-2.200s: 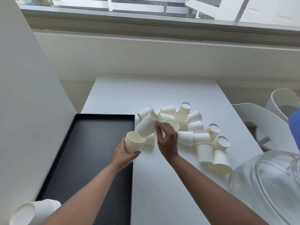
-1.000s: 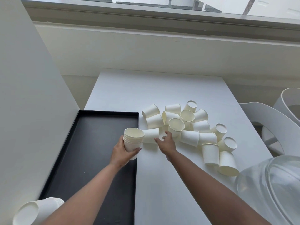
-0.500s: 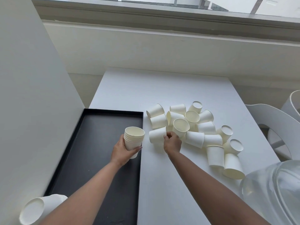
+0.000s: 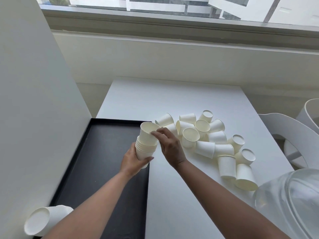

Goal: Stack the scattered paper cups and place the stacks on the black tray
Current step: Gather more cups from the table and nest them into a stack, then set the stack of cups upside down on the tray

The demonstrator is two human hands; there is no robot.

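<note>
My left hand point(image 4: 132, 161) grips an upright stack of white paper cups point(image 4: 144, 151) over the right edge of the black tray point(image 4: 96, 163). My right hand point(image 4: 170, 147) holds one more cup point(image 4: 147, 132) by its side, its base partly sunk into the top of that stack. Several loose cups point(image 4: 212, 138) lie scattered on the white table point(image 4: 172, 195) just right of my hands, some upright, some on their sides. A finished stack point(image 4: 44, 219) lies on its side at the tray's near-left corner.
A white wall panel point(image 4: 31, 118) borders the tray's left side. A clear glass dome point(image 4: 290, 204) sits at the table's near-right corner. White chairs point(image 4: 293, 133) stand beyond the right edge. A window ledge runs behind the table.
My right hand picked a cup from the pile's left edge and carried it left onto the stack in my left hand. The stack rose slightly.
</note>
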